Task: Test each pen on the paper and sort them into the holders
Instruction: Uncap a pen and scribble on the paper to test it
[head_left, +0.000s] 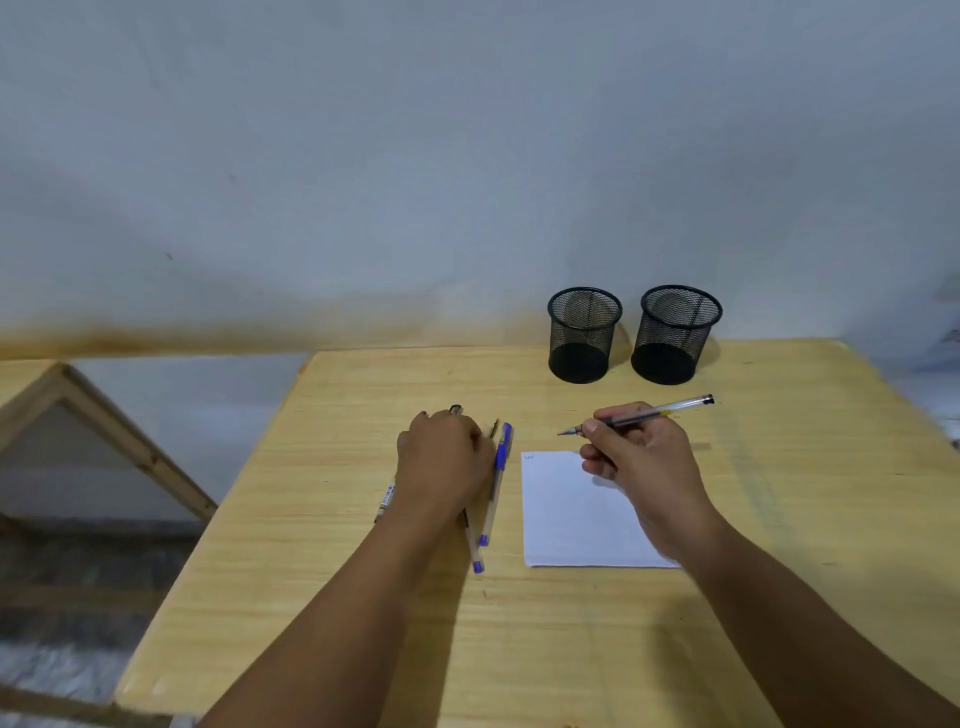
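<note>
Looking down, head view: a person's two bare hands worked over a pale wooden table (571, 649), with the sheet of white paper (571, 519) taken as the landmark.
Right hand: the right hand (644, 462) hovered over the paper's far right part, fingers curled round a clear-barrelled pen (639, 415) in a writing grip, nib pointing left just beyond the paper's far edge and not touching it.
Left hand: the left hand (447, 457) rested just left of the paper on a loose bunch of pens (493, 493), some blue-capped; the fingers looked bent over them, but whether they gripped one could not be told.
Paper: a small faint scribble (529, 457) sat at its far left corner; the rest appeared blank.
Holders: two black mesh holders (584, 335) (675, 335) stood side by side beyond the paper near the table's back edge, both apparently empty.
Step, judged: the held pen seemed tested or about to be; next it likely needed either lowering to blank paper or carrying forward and dropping upright into one holder.
Room: open tabletop lay between paper and holders; the table's left edge ran near the pen bunch, so a nudge could roll one off.
</note>
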